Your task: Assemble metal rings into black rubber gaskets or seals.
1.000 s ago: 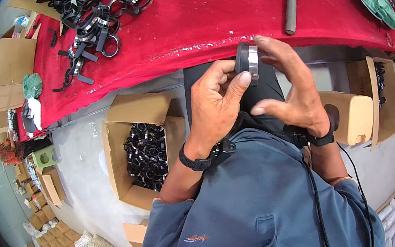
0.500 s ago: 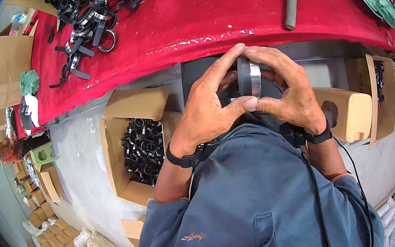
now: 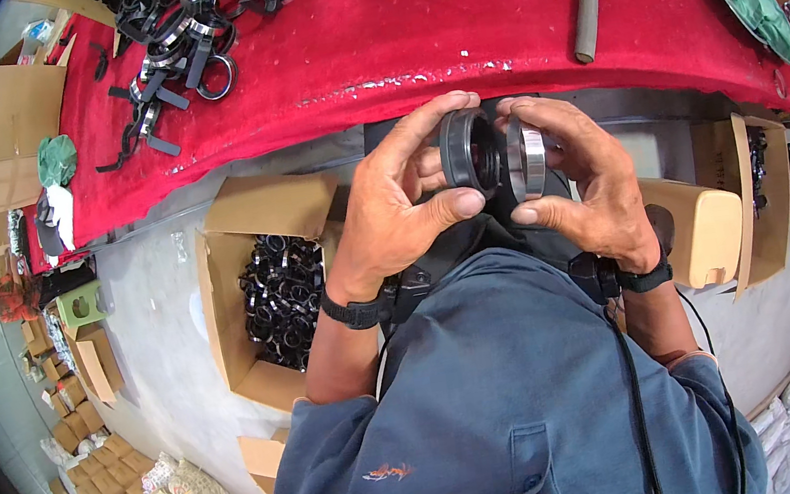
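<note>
Over my lap, just short of the table edge, my left hand (image 3: 407, 185) grips a black ring (image 3: 459, 153) between thumb and fingers. Facing it, my right hand (image 3: 592, 174) pinches a shiny metal ring (image 3: 528, 159) by its rim. A narrow gap parts the two rings, and both stand on edge. The fingers behind each ring are partly hidden. At the far left of the table lies a heap of black and silver rings (image 3: 175, 45), some with flat black tabs.
A hammer (image 3: 589, 2) lies on the red-covered table (image 3: 405, 33), beside a green cloth-lined dish (image 3: 746, 0). Left of me, an open carton (image 3: 267, 381) holds many black rings. A beige stool (image 3: 711, 233) and another carton (image 3: 767, 235) stand at right.
The black ring and metal ring, together before, are now apart. My left hand has drawn slightly left with the black one, my right hand slightly right with the metal one.
</note>
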